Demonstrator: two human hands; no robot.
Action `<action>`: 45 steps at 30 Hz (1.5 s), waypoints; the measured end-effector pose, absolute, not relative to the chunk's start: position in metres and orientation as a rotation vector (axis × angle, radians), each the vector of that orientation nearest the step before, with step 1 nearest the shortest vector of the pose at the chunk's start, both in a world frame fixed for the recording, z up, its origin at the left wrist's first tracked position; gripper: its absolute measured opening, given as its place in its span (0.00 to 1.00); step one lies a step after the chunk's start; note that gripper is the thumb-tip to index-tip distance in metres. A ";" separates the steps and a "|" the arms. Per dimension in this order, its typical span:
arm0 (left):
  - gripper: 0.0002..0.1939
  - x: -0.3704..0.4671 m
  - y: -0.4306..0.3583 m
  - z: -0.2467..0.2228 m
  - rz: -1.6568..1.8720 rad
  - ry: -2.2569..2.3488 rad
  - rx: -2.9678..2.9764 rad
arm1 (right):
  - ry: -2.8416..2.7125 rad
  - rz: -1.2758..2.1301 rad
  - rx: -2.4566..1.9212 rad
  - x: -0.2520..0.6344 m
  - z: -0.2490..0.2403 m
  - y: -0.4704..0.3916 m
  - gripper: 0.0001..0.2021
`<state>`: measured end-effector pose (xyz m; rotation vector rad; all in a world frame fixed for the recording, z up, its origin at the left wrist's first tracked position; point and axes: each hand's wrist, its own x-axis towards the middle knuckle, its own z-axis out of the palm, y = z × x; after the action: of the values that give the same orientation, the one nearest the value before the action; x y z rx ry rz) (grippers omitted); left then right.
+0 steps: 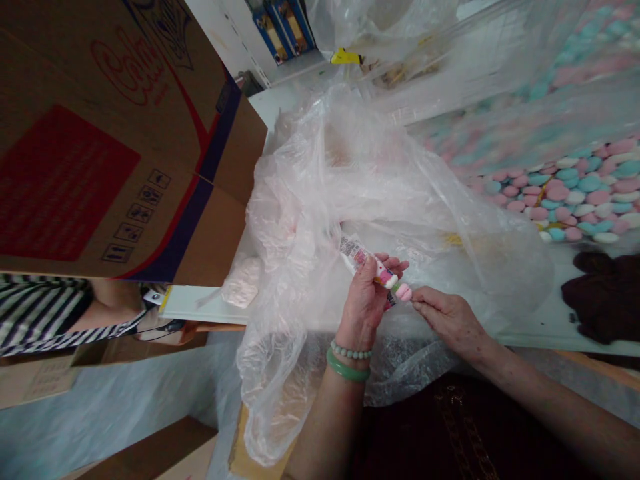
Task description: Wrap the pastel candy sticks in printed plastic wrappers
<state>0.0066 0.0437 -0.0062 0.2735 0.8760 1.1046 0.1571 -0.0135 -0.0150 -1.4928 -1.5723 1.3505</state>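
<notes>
My left hand (pixel 363 293) is closed around a small printed plastic wrapper (pixel 356 253), thumb on top and fingers beneath. A soft-looking pink, white and green candy (pixel 403 292) lies along the wrapper, its pink end reaching past my left fingers. My right hand (pixel 450 321) is pinched at that pink end; whether a thin stick sits between those fingertips I cannot make out. Both hands are over a large clear plastic bag (pixel 320 180) spread across the white tabletop (pixel 200 305).
A big cardboard box (pixel 220 220) stands at the left. Behind it shows another person's striped sleeve (pixel 45 310). Pink, blue and white candies (pixel 565 193) fill clear bags at the right, near a dark brown cloth item (pixel 605 293). A small pale bag (pixel 241 283) lies beside the box.
</notes>
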 end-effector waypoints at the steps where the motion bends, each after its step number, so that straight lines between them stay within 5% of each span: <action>1: 0.15 0.005 0.044 -0.007 1.095 0.871 0.267 | -1.396 1.502 -1.438 0.157 -0.014 -0.011 0.08; 16: 0.14 0.009 0.041 -0.005 1.045 0.885 0.263 | -0.016 2.411 -0.795 0.161 -0.023 -0.002 0.06; 26: 0.09 -0.001 0.047 -0.006 1.021 0.906 0.208 | 0.042 2.454 -0.712 0.166 -0.025 -0.002 0.04; 35: 0.19 -0.016 0.049 0.002 1.088 0.790 0.319 | -0.057 2.445 -0.814 0.176 -0.026 0.003 0.04; 41: 0.07 -0.012 0.050 -0.009 1.139 0.802 0.292 | -0.037 2.482 -0.777 0.177 -0.027 0.002 0.05; 45: 0.08 -0.005 0.048 -0.008 1.145 0.790 0.301 | -0.001 2.443 -0.718 0.176 -0.027 0.001 0.05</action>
<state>-0.0051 0.0478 -0.0079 0.3013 0.7895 1.1447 0.1756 0.0007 -0.0267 -0.7182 -0.0014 2.4428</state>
